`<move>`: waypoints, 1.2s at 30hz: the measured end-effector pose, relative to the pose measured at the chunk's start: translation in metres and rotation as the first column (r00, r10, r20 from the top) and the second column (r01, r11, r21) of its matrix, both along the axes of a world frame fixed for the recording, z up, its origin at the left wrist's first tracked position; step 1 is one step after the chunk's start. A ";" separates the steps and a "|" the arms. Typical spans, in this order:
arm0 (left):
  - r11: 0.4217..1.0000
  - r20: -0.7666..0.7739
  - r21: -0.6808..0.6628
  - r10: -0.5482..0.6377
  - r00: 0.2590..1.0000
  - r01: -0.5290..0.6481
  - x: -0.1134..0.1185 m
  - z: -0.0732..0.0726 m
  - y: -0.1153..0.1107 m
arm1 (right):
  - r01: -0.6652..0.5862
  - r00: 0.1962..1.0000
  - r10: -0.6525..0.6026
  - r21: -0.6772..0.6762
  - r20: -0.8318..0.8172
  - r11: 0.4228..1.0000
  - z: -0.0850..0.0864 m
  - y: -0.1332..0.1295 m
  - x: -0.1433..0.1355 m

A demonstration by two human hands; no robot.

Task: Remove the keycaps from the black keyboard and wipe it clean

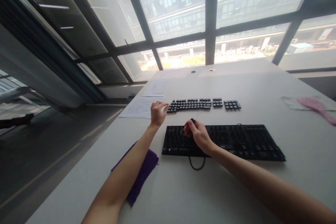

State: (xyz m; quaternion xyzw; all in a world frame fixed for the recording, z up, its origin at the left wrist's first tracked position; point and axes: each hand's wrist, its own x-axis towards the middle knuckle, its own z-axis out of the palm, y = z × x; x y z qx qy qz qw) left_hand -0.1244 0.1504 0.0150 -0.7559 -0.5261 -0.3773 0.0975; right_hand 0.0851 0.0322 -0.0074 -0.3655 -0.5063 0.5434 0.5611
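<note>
A black keyboard base (pixel 252 143) lies on the white table, its cable looping out at the near edge. Behind it, loose black keycaps (pixel 194 105) stand in rows and separate blocks. My left hand (pixel 158 112) is at the left end of those rows, thumb and forefinger bent toward each other; anything between them is too small to make out. Over the left part of the base, my right hand (pixel 197 132) is closed on a small tool with a dark handle (pixel 193 120) and thin wire prongs.
A purple cloth (pixel 143 175) lies partly under my left forearm. Paper sheets (pixel 139 107) are at the table's left edge. At the far right a pink brush-shaped object (pixel 313 105) rests on a clear bag. Large windows stand behind the table (pixel 178 189).
</note>
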 end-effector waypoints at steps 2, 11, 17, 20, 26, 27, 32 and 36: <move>0.998 0.041 -0.039 -0.054 0.998 0.055 0.005 0.011 -0.017 | -0.004 0.991 -0.004 0.059 0.132 0.998 0.002 -0.003 0.001; 0.897 0.212 -0.324 -0.242 0.947 0.301 0.042 0.008 -0.130 | -0.161 0.892 0.008 0.300 0.453 0.940 0.013 -0.017 0.000; 0.876 0.362 -0.367 -0.175 0.915 0.313 0.044 -0.009 -0.149 | -0.225 0.858 0.001 0.374 0.513 0.899 0.013 -0.021 0.003; 0.881 0.385 -0.361 -0.157 0.909 0.305 0.044 -0.010 -0.149 | -0.147 0.878 -0.056 0.380 0.475 0.913 0.012 -0.022 0.004; 0.881 0.389 -0.360 -0.157 0.908 0.307 0.044 -0.008 -0.149 | -0.194 0.855 -0.030 0.373 0.518 0.907 0.011 -0.019 0.003; 0.882 0.390 -0.359 -0.156 0.908 0.305 0.044 -0.009 -0.149 | -0.212 0.846 -0.022 0.374 0.533 0.903 0.011 -0.019 0.002; 0.881 0.372 -0.356 -0.173 0.912 0.312 0.042 -0.012 -0.149 | -0.326 0.764 0.017 0.364 0.645 0.872 0.011 -0.022 0.003; 0.850 0.336 -0.387 -0.230 0.913 0.357 0.039 -0.014 -0.148 | -0.392 0.704 0.003 0.385 0.710 0.836 0.014 -0.028 0.007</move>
